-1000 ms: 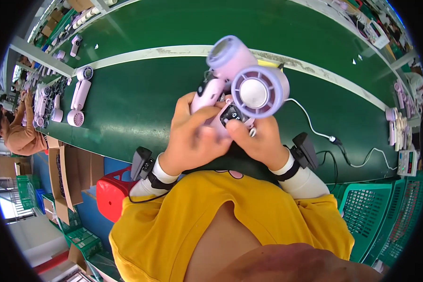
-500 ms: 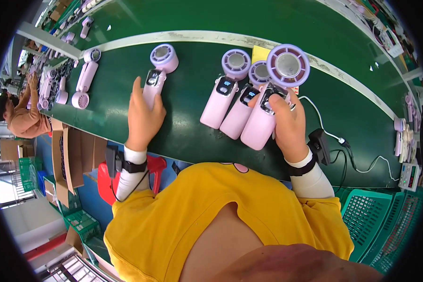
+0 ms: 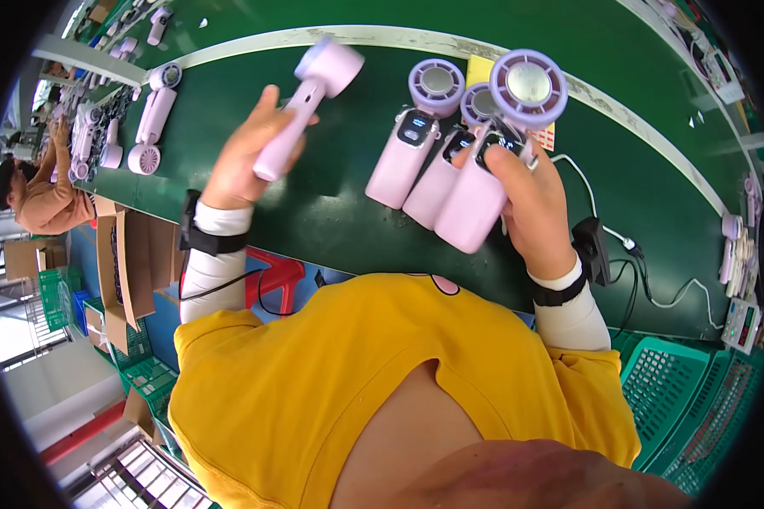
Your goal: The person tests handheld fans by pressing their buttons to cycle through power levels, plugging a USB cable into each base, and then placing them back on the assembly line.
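Observation:
My left hand (image 3: pixel 250 157) grips a pink handheld fan (image 3: pixel 289 136) by its handle, turned so that the side of its round head shows, slightly blurred. In my right hand (image 3: pixel 530 204) is another pink handheld fan (image 3: pixel 474 208), with a lilac ring-shaped head and silver centre; my thumb presses near its dark display. Two more fans lie just left of that one on the green bench: an outer fan (image 3: pixel 401 165) with a lit display, and a middle fan (image 3: pixel 433 191) partly covered by the held one.
A yellow paper (image 3: pixel 480 68) lies behind the fan heads. White cable (image 3: pixel 581 191) runs right toward a small meter box (image 3: pixel 740 322). More fans (image 3: pixel 154 127) rest at the left. Green crates (image 3: pixel 662 382) stand lower right; a red stool (image 3: pixel 276 280) is below the bench edge. Another person (image 3: pixel 47 199) works far left.
My left hand has lifted its fan and rolled it over, so its display no longer faces up. My right hand still holds its fan, with only a small shift. The view has tilted slightly.

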Available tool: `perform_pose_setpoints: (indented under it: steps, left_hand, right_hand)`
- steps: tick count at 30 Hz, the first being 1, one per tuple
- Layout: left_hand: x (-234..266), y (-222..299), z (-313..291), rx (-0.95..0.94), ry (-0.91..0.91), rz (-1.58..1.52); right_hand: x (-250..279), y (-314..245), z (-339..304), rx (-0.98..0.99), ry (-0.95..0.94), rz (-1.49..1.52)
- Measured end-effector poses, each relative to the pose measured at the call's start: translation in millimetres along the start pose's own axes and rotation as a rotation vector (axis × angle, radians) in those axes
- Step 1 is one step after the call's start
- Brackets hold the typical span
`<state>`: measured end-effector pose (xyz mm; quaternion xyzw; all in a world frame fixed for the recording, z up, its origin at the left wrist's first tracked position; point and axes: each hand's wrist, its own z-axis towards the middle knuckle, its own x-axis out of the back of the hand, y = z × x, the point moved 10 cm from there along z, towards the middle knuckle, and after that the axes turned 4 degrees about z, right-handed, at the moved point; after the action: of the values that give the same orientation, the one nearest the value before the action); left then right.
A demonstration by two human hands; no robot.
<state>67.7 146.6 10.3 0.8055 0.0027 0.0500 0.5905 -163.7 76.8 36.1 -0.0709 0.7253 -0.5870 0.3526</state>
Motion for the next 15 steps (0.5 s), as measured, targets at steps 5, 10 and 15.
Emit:
perform_pose_setpoints:
  steps: [5,10,15]
  left_hand:
    - [-93.7,44.9,2.5,-0.276,-0.159,-0.326]
    - [-152.3,65.8,4.9,-0.280,-0.328,-0.305]
    - [-150.5,63.3,8.2,-0.284,-0.310,-0.512]
  right_hand:
    - [5.3,-2.5,4.6,-0.027,-0.060,-0.001]
    - [16.6,-11.5,4.5,0.013,0.009,0.114]
    - [25.6,-10.3,4.7,0.014,-0.016,-0.004]
